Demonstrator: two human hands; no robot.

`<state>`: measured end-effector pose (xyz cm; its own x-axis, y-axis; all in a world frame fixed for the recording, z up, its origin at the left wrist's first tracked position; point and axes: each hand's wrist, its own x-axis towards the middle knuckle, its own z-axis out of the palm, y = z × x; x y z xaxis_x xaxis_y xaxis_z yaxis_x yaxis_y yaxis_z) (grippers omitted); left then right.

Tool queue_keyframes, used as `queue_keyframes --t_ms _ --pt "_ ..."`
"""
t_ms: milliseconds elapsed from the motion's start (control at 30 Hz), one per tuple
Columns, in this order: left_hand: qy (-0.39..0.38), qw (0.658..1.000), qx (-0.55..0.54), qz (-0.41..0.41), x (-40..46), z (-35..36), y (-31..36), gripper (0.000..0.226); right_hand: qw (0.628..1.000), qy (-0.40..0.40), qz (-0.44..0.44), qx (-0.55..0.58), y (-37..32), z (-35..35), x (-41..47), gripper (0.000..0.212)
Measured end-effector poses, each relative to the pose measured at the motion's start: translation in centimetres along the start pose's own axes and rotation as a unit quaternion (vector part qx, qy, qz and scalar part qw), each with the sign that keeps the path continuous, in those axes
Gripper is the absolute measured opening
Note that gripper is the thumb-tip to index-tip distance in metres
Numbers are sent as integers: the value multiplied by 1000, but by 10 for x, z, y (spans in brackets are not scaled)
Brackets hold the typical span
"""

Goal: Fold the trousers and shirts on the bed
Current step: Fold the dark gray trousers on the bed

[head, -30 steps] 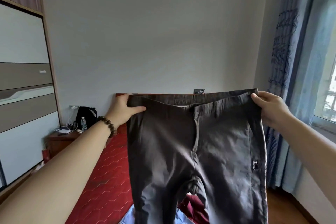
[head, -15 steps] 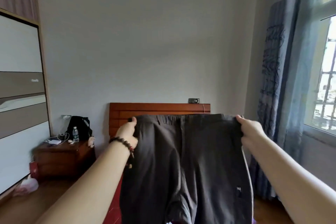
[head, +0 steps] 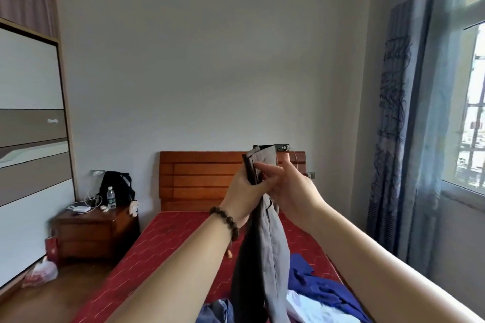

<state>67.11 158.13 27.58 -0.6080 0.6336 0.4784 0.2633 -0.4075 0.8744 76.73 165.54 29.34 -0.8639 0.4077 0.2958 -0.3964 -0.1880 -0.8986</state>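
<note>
Because the trousers (head: 262,252) are thin woven cloth, they look light and limp, likely to sag and twist wherever they are not held, so the firm waistband is the best place to take them. They hang lengthwise in front of the headboard (head: 199,178), doubled leg against leg, their lower part dropping out of view above the heap of blue and white clothes (head: 317,294) on the bed (head: 157,249). The left hand (head: 242,191) pinches the stacked waistband edges just in front of the headboard's right half; the right hand (head: 288,186) is close against it, its fingers loosely extended over the cloth, and whether it grips cannot be told. Half a second ago the hands were well apart, holding the waistband spread flat; now they have come together and the garment is halved along its length.
</note>
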Motion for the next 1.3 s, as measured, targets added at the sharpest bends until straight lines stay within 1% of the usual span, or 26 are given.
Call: queue_keyframes --t_ms 33,67,100,133,167,200,233,267,300,333,367,433,500,533,600,667,733,767,800,867,933,1000,1100,1133,1233,1300 --pt "15 1000 19 14 1 -5 2 27 998 1 -12 -55 -6 -2 -1 49" --pt "25 999 23 21 1 -11 6 22 987 19 -42 -156 -14 -5 0 41" --pt "26 999 17 24 2 -16 8 21 953 48 -93 -283 -22 -11 2 30" --pt "19 999 16 26 3 -20 11 21 902 75 -148 -399 -33 -14 2 23" --pt "6 999 22 31 3 -23 15 21 845 78 -194 -493 -44 -18 3 32" --pt "-10 998 35 41 4 -26 19 22 796 48 -218 -562 -55 -21 5 50" --pt "-23 997 51 56 4 -27 23 23 760 2 -210 -615 -64 -24 9 65" --pt "-28 995 69 73 4 -27 29 24 733 -42 -187 -653 -73 -25 13 67" --pt "-23 992 83 87 4 -26 34 25 718 -73 -160 -673 -79 -23 15 54" --pt "-7 990 96 102 4 -26 39 25 707 -80 -144 -688 -83 -21 18 36" --pt "17 987 113 117 4 -27 43 24 698 -74 -152 -696 -85 -18 22 28" --pt "56 979 148 132 0 -31 46 23 704 -52 -182 -684 -87 -15 26 28" --pt "66 972 187 123 -10 -36 39 36 733 -18 -209 -648 -88 -14 28 27" --pt "85 966 209 128 -17 -38 33 44 747 3 -211 -631 -87 -15 29 27" --pt "155 943 241 168 -29 -42 22 45 763 30 -195 -615 -85 -17 33 31" --pt "191 916 276 218 -37 -46 22 40 762 16 -176 -624 -82 -19 35 32" --pt "185 895 318 253 -40 -51 31 37 751 -12 -172 -637 -82 -15 35 26" --pt "173 892 327 258 -41 -55 37 33 756 -30 -177 -629 -83 -10 34 24" --pt "159 894 334 253 -43 -59 45 26 766 -49 -182 -614 -85 -2 32 26" --pt "129 898 346 239 -44 -69 62 17 783 -81 -192 -585 -88 20 29 41" --pt "111 907 341 223 -47 -84 80 19 789 -90 -203 -574 -90 44 26 49" --pt "109 911 339 209 -50 -102 98 22 792 -91 -204 -569 -93 68 24 43" --pt "95 917 345 176 -60 -136 122 24 820 -102 -178 -535 -94 108 22 30" --pt "87 918 349 168 -64 -149 128 25 821 -99 -177 -533 -91 124 22 26" --pt "81 914 361 167 -80 -196 149 27 800 -66 -223 -552 -71 180 22 18" --pt "85 916 354 170 -92 -237 162 30 800 -40 -261 -539 -50 223 20 18"
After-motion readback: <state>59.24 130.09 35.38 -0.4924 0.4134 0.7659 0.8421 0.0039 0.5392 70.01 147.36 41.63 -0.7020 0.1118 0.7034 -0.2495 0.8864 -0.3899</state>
